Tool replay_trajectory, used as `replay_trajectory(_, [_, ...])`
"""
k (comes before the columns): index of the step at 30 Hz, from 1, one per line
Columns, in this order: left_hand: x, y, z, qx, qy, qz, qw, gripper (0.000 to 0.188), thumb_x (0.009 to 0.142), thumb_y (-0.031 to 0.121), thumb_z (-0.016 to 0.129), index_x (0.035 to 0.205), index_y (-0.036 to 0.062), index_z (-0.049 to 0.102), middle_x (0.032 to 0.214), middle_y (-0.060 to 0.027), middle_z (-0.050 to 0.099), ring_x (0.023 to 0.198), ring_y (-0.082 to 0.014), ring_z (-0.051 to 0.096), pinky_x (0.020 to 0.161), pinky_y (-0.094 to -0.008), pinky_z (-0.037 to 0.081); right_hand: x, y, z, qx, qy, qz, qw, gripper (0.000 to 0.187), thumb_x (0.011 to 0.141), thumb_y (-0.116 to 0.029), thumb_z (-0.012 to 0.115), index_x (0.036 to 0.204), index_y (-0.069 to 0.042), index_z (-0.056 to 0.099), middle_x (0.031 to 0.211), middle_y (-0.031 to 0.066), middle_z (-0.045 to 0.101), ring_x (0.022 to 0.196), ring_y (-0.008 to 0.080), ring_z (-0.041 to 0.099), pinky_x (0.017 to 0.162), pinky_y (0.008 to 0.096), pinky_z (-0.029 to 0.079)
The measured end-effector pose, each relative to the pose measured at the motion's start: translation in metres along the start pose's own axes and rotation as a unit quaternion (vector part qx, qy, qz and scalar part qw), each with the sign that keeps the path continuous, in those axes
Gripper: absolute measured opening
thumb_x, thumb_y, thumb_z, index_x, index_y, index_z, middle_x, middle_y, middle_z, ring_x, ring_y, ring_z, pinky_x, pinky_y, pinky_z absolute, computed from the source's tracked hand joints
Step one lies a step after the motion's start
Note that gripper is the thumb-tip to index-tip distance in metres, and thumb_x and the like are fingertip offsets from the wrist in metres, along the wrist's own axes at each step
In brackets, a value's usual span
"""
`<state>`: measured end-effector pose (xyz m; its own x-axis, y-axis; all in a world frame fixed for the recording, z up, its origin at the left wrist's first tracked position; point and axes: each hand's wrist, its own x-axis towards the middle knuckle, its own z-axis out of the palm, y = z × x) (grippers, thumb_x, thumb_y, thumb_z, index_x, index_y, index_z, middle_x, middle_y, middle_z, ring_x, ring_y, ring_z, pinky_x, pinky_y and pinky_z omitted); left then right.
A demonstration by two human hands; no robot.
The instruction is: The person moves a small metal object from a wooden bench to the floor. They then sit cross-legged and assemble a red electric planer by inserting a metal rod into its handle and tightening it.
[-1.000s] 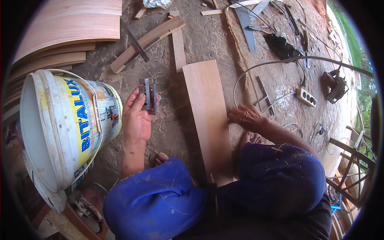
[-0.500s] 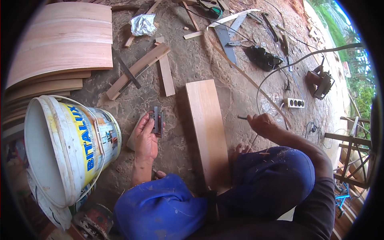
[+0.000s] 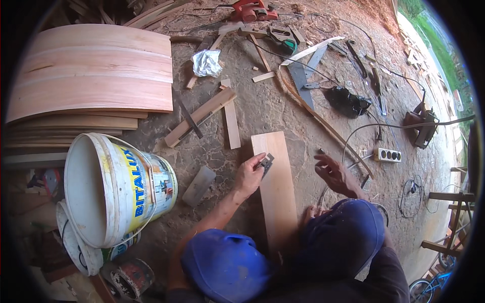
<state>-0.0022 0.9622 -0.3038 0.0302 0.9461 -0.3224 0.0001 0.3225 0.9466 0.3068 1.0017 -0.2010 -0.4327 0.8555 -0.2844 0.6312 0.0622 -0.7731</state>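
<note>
My left hand (image 3: 247, 178) pinches a small dark metal hinge (image 3: 266, 162) with holes in it. The hinge is at the left edge of a pale wooden board (image 3: 277, 192), near the board's far end. The board lies lengthwise between my knees. My right hand (image 3: 336, 174) is raised to the right of the board, its fingers curled. A slim dark stick (image 3: 321, 151) shows only as a short end at those fingertips; the rest is hidden, so its kind is unclear.
A white bucket (image 3: 86, 192) lies tipped at the left, below stacked wooden panels (image 3: 96, 70). A hammer (image 3: 187, 113) rests across wood pieces. Farther off are a handsaw (image 3: 301, 86), a black bag (image 3: 348, 101), a power strip (image 3: 388, 154) and a power tool (image 3: 420, 126). A grey block (image 3: 199, 186) lies left of the board.
My left hand has carried the hinge rightward to the board, uncovering the grey block. My right hand has turned, and less of the dark stick shows. The view has shifted.
</note>
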Motion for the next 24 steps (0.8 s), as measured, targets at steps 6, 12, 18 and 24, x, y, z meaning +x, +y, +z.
replay_trajectory(6, [-0.002, -0.005, 0.041, 0.263, -0.058, 0.066, 0.961, 0.043, 0.087, 0.003, 0.056, 0.129, 0.0029, 0.065, 0.107, -0.0154, 0.072, 0.095, -0.027, 0.07, 0.092, -0.0373, 0.054, -0.085, -0.042, -0.045, 0.49, 0.041, -0.074, 0.868, 0.068, 0.102, -0.059, 0.047, 0.141, -0.005, 0.056, 0.119, 0.0216, 0.069, 0.114, 0.0355, 0.066, 0.102, 0.0465, 0.049])
replay_trajectory(12, [0.001, 0.023, 0.046, 0.477, -0.069, 0.16, 0.862, 0.057, 0.089, 0.02, 0.065, 0.144, 0.0105, 0.052, 0.146, -0.0124, 0.05, 0.13, -0.0344, 0.05, 0.113, -0.0449, 0.04, -0.122, 0.001, -0.026, 0.462, 0.0, -0.042, 0.886, 0.079, 0.101, -0.065, 0.041, 0.148, -0.002, 0.048, 0.143, 0.023, 0.057, 0.13, 0.0382, 0.056, 0.112, 0.0497, 0.04])
replay_trajectory(18, [0.076, 0.073, -0.031, 0.457, 0.12, 0.171, 0.865, 0.053, 0.09, 0.02, 0.067, 0.137, -0.0008, 0.054, 0.135, -0.0201, 0.059, 0.124, -0.0378, 0.057, 0.108, -0.0441, 0.046, -0.163, 0.065, -0.009, 0.425, -0.05, 0.163, 0.889, 0.089, 0.099, -0.07, 0.039, 0.151, 0.001, 0.041, 0.148, 0.0229, 0.052, 0.135, 0.0349, 0.052, 0.114, 0.0459, 0.037])
replay_trajectory(24, [0.136, 0.097, -0.097, 0.442, 0.246, 0.139, 0.851, 0.05, 0.09, 0.023, 0.065, 0.135, 0.003, 0.057, 0.133, -0.0204, 0.062, 0.123, -0.0391, 0.057, 0.104, -0.0463, 0.047, -0.145, 0.029, -0.069, 0.331, -0.113, 0.053, 0.935, 0.11, 0.09, -0.083, 0.041, 0.156, 0.004, 0.031, 0.151, 0.022, 0.049, 0.142, 0.0312, 0.043, 0.119, 0.0415, 0.03])
